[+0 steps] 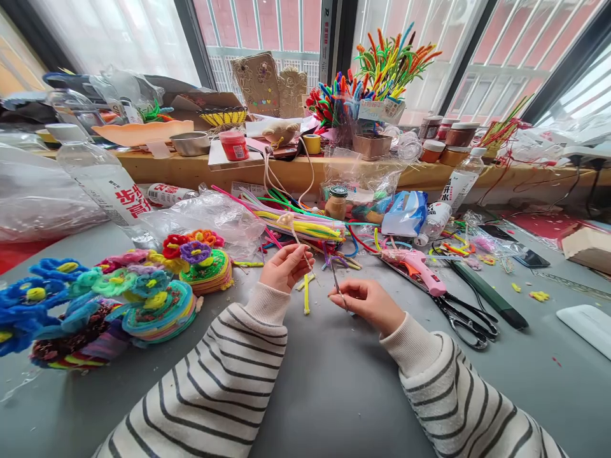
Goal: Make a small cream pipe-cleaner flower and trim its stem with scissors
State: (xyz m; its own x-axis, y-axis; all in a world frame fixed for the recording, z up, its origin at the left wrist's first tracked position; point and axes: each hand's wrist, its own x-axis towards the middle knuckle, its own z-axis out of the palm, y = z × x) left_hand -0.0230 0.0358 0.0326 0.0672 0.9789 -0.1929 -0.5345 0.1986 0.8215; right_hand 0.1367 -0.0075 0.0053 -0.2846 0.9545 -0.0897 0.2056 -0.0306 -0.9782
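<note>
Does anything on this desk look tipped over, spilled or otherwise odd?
Yes: one water bottle at back left and another bottle at right lie on their sides rather than standing. Yellow scraps lie loose on the desk at right. No spilled liquid shows.

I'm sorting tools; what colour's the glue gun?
The glue gun is pink, seen best in the head view.

Barred windows [195, 41] (reddish wall [290, 32], perhaps, beyond) above a tan ledge [229, 177]

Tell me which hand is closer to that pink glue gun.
The right. The right hand is just left of the pink glue gun, not touching it; the left hand is farther left, with the right hand between.
</note>
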